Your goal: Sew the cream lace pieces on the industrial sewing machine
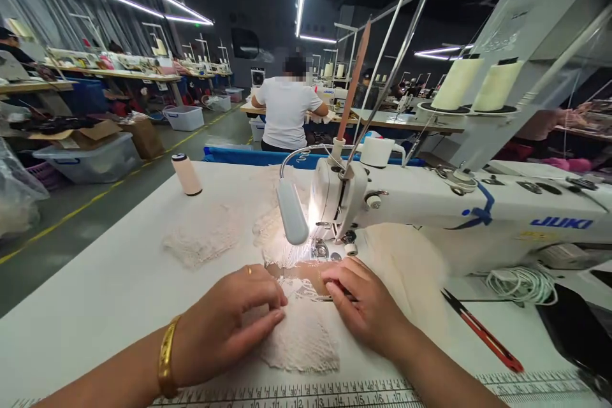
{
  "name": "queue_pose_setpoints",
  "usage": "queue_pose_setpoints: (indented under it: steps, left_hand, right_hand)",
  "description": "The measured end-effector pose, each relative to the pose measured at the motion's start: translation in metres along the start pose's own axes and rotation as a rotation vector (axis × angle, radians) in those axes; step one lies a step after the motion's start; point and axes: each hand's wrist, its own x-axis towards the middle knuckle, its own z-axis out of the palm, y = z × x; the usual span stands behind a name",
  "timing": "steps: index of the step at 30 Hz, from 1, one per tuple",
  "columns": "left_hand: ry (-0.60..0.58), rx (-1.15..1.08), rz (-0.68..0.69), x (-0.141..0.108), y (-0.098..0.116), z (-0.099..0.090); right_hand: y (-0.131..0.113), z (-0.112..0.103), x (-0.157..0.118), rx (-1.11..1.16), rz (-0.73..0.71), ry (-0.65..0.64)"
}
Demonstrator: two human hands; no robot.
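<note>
A cream lace piece (301, 335) lies on the table before the sewing machine (342, 194), its upper part beneath the lamp near the needle area. My left hand (239, 309), with a gold bangle and a ring, is closed, thumb and fingers at the lace's left edge. My right hand (366, 303) is curled at the right of the lace, fingertips by a brown strip (308, 274) in front of the presser foot. Whatever lies between its fingers is hidden. More lace (272, 233) rests left of the needle, and another lace piece (203, 239) lies further left.
Red-handled thread snips (485, 331) lie at the right, near coiled cord (521, 285) and a black phone-like object (576, 328). A pink thread cone (187, 174) stands at the back left. A ruler strip (287, 393) runs along the front. A person in white (287, 111) sits ahead.
</note>
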Motion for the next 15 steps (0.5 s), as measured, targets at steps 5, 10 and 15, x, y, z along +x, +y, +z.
queue_pose_setpoints:
  steps: [5,10,15]
  left_hand:
    - [0.085,0.240,-0.145,-0.001,-0.002,0.016]
    - [0.061,0.190,-0.282,0.003,0.002,0.022]
    - [0.119,-0.097,-0.487,0.013,0.002,0.009]
  right_hand:
    - [-0.007,0.004,0.000,-0.012,-0.095,-0.145]
    - [-0.009,0.006,-0.001,-0.068,-0.120,-0.172]
    - [-0.013,0.005,0.000,-0.113,-0.133,-0.168]
